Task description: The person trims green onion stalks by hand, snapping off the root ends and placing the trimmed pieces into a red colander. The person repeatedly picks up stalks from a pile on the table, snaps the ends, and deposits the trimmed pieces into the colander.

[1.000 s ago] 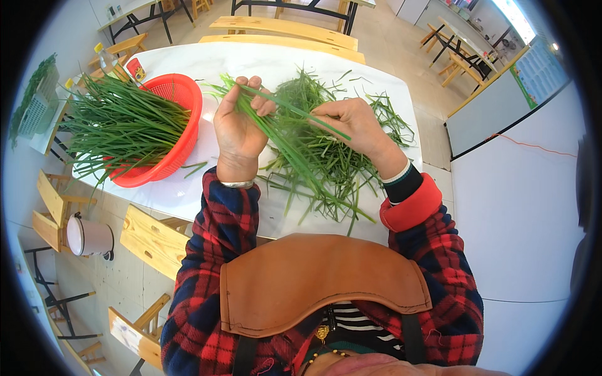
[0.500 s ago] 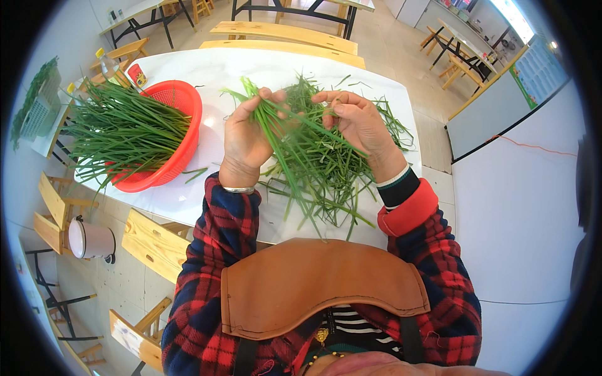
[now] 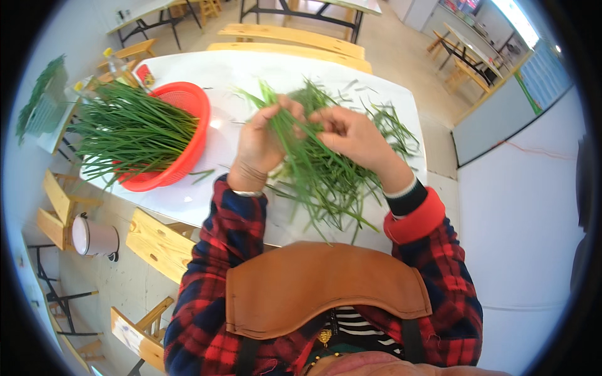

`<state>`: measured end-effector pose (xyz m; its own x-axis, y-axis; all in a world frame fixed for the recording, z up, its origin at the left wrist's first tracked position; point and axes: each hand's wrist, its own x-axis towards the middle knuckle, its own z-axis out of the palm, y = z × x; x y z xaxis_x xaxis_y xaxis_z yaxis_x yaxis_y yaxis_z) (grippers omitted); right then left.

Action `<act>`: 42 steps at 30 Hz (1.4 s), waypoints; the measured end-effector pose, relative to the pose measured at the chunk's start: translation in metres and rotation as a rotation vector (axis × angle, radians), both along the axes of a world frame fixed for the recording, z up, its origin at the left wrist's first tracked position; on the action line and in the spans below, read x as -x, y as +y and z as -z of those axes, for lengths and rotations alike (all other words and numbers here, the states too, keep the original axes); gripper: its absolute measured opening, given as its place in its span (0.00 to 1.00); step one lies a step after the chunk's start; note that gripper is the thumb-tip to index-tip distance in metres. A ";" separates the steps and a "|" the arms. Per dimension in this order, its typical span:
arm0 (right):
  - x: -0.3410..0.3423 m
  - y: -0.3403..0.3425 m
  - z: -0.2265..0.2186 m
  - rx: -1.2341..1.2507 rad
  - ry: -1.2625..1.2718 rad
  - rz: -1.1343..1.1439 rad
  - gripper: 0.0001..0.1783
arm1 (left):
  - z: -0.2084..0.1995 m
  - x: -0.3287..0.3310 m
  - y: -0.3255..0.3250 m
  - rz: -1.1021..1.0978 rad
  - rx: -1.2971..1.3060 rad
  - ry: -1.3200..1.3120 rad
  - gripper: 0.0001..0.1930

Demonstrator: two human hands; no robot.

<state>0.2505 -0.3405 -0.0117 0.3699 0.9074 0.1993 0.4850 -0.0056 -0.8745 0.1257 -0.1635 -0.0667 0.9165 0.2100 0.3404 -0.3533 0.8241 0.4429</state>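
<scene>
A small bunch of long green chives [image 3: 290,139] is gripped in my left hand [image 3: 256,150], its pale stem ends up and its leaves trailing down toward me. My right hand [image 3: 362,139] is closed in a pinch against the bunch, close to the left fingertips. What exactly its fingers pinch is too small and blurred to make out. Beneath both hands, a loose heap of chives [image 3: 342,197] spreads over the white table [image 3: 241,213]. To the left, a red plastic colander [image 3: 199,141] holds a thick sheaf of chives [image 3: 128,135] overhanging its rim.
A bottle with a yellow cap [image 3: 115,62] and a red container [image 3: 145,75] stand behind the colander. Wooden benches [image 3: 295,39] line the far side. A wooden stool [image 3: 160,244] and a white bin [image 3: 94,237] are at the left. A brown leather apron [image 3: 326,288] covers my front.
My right hand has moved left and closed in on the bunch beside my left hand. The left hand still grips the chives. The whole view has shifted slightly.
</scene>
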 end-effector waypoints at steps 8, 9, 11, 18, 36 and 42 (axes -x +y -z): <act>0.012 0.001 -0.002 -0.163 -0.598 0.064 0.04 | -0.018 0.002 -0.015 -0.045 -0.082 0.010 0.09; 0.014 0.000 0.000 -0.158 -0.594 0.091 0.04 | -0.020 0.002 -0.014 -0.072 -0.056 0.029 0.09; 0.015 -0.002 0.007 -0.134 -0.602 0.146 0.03 | -0.019 0.003 -0.014 -0.104 -0.014 0.080 0.09; -0.005 -0.001 0.039 -0.081 0.331 0.113 0.10 | -0.004 -0.005 -0.015 -0.032 0.007 -0.058 0.07; 0.011 -0.016 0.039 0.154 0.681 0.019 0.17 | -0.001 -0.001 0.015 -0.129 0.400 -0.154 0.08; 0.022 -0.019 0.031 0.269 0.571 -0.031 0.21 | 0.004 -0.002 0.023 -0.142 0.367 -0.166 0.07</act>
<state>0.2288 -0.3596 -0.0426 0.3232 0.9102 -0.2588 -0.0547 -0.2551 -0.9654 0.1273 -0.1400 -0.0702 0.8086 0.4653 0.3601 -0.5167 0.8543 0.0562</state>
